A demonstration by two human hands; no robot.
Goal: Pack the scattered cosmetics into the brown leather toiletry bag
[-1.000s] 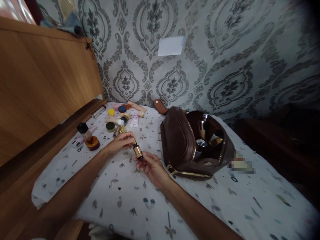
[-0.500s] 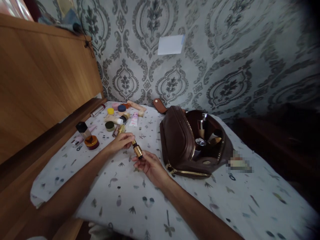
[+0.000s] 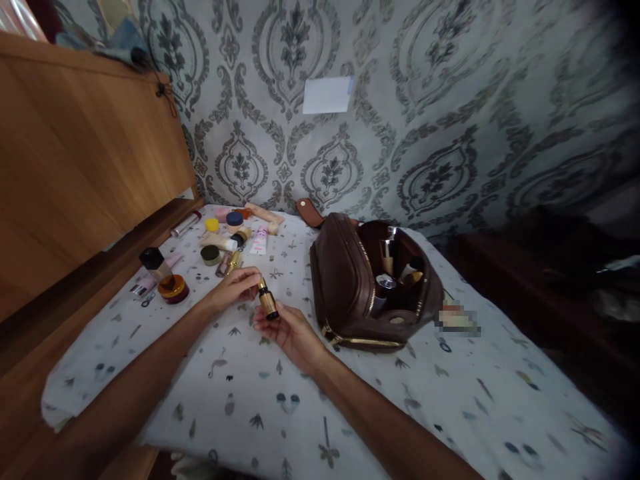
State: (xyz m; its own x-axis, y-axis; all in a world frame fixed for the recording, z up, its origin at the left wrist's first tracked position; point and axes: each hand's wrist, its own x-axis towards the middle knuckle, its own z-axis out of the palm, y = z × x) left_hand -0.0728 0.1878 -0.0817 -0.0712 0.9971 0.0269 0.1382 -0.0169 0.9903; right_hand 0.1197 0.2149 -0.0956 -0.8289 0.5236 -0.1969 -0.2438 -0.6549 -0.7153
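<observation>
A small dark bottle (image 3: 268, 304) with a gold label and a gold top is tilted between my two hands above the cloth. My left hand (image 3: 235, 288) pinches its upper end with the fingertips. Lower down, my right hand (image 3: 293, 335) grips the base between thumb and fingers, the other fingers loosely curled beneath. To the right of my hands, a brown makeup bag (image 3: 335, 280) stands unzipped, with a brush and several cosmetics inside. Just beyond my left hand lies a gold tube (image 3: 233, 262).
At the left are an amber-lidded jar (image 3: 173, 289) and a black-capped foundation bottle (image 3: 155, 262). Farther back lie a green-lidded jar (image 3: 211, 255), a blue-lidded jar (image 3: 234, 220) and a pink-and-white tube (image 3: 259, 241). A wooden cabinet (image 3: 90, 133) borders the left; a patterned wall rises behind.
The view has turned slightly right, so everything sits farther left in it. Both hands keep their hold on the bottle, which has turned a little and shows more of its label.
</observation>
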